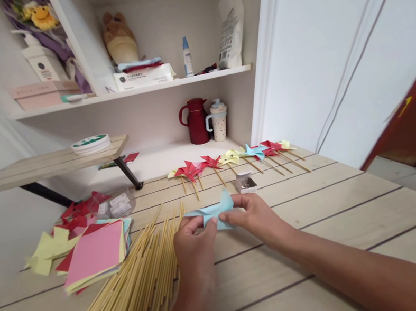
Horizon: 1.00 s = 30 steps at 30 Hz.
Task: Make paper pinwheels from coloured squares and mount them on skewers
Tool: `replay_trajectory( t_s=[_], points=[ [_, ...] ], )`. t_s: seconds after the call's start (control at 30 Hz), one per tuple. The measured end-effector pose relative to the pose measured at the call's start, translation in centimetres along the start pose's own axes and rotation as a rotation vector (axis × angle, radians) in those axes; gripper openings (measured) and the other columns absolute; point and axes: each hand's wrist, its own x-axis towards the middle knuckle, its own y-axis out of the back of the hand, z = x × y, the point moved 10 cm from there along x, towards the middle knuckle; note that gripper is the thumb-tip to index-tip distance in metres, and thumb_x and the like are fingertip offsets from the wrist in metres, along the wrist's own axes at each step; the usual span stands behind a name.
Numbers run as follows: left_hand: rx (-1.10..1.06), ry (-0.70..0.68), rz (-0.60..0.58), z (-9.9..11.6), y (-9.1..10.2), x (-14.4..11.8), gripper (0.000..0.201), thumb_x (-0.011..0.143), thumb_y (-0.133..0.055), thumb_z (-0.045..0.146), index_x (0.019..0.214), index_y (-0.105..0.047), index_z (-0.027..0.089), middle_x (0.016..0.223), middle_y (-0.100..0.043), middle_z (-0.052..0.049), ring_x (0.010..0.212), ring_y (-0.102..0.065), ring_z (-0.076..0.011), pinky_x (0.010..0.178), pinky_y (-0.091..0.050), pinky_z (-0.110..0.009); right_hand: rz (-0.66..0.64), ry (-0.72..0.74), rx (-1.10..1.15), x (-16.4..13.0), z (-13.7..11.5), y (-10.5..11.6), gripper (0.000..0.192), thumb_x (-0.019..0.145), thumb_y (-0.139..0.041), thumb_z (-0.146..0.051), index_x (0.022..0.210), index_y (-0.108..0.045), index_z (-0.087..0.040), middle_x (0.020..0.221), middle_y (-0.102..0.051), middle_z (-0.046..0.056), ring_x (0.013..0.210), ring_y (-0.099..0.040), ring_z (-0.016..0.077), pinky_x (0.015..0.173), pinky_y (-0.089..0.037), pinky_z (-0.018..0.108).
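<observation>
Blue paper (214,212) — folded partway into pinwheel shape, held just above the wooden table (343,217) between both hands. Pinched at its near left edge by the left hand (196,248), thumb on top, fingers curled under; pinched on the right by the right hand (257,216), thumb and forefinger closed on a folded flap, likely to keep the folds from springing open. Raised off the surface rather than pressed flat, so all points stay free.

Just left of the hands, a loose pile of bamboo sticks (134,286), fanned out within easy reach. Beside that, a stack of coloured paper squares (94,253), pink on top, with yellow and red offcuts (49,248) further left. Lined up along the far edge, finished pinwheels (233,159) — red, yellow, blue — laid with sticks pointing back toward the person.

Small open box (245,183) just beyond the blue paper, holding what looks like small metal pins; too small to tell for sure. Clear plastic tub (116,205) behind the paper stack, contents whitish and unclear. Red jug (197,121) and speckled mug (219,120) well apart, at the back.
</observation>
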Motion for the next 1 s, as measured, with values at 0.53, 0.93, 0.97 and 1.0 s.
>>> replay_trajectory(
  t_s=[0.53, 0.93, 0.97, 1.0],
  points=[
    [-0.057, 0.118, 0.133, -0.8, 1.9, 0.5, 0.019, 0.058, -0.079, 0.031, 0.070, -0.075, 0.017, 0.075, -0.069, -0.001, 0.070, -0.060, -0.0174, 0.064, -0.042, -0.027, 0.096, 0.257, -0.460, 1.6, -1.9, 4.0, 0.013, 0.084, -0.060, -0.025, 0.082, -0.073, -0.022, 0.091, -0.074, 0.004, 0.090, -0.065, 0.0215, 0.082, -0.047, 0.033],
    [-0.031, 0.107, 0.206, -1.5, 3.1, 1.0, 0.020, 0.059, -0.077, 0.034, 0.069, -0.073, 0.017, 0.066, -0.062, 0.003, 0.068, -0.054, -0.0155, 0.063, -0.038, -0.026, -0.032, 0.370, -0.841, 2.8, 1.3, 2.9, 0.013, 0.075, -0.073, -0.015, 0.084, -0.076, -0.025, 0.096, -0.074, 0.004, 0.096, -0.062, 0.0256, 0.089, -0.046, 0.040],
    [-0.022, 0.110, 0.198, -1.7, 3.1, 1.0, 0.021, 0.060, -0.076, 0.036, 0.070, -0.074, 0.017, 0.066, -0.063, 0.003, 0.069, -0.055, -0.0161, 0.064, -0.039, -0.026, -0.038, 0.370, -0.853, 2.8, 1.4, 2.8, 0.013, 0.076, -0.073, -0.015, 0.084, -0.076, -0.025, 0.094, -0.074, 0.004, 0.096, -0.062, 0.0257, 0.089, -0.046, 0.040],
    [-0.015, 0.118, 0.200, -1.9, 3.2, 1.1, 0.023, 0.060, -0.077, 0.037, 0.071, -0.074, 0.017, 0.067, -0.064, 0.002, 0.069, -0.055, -0.0167, 0.064, -0.039, -0.026, -0.046, 0.369, -0.862, 2.8, 1.5, 2.6, 0.013, 0.076, -0.072, -0.015, 0.083, -0.076, -0.025, 0.092, -0.075, 0.004, 0.096, -0.062, 0.0254, 0.089, -0.046, 0.040]
  ],
)
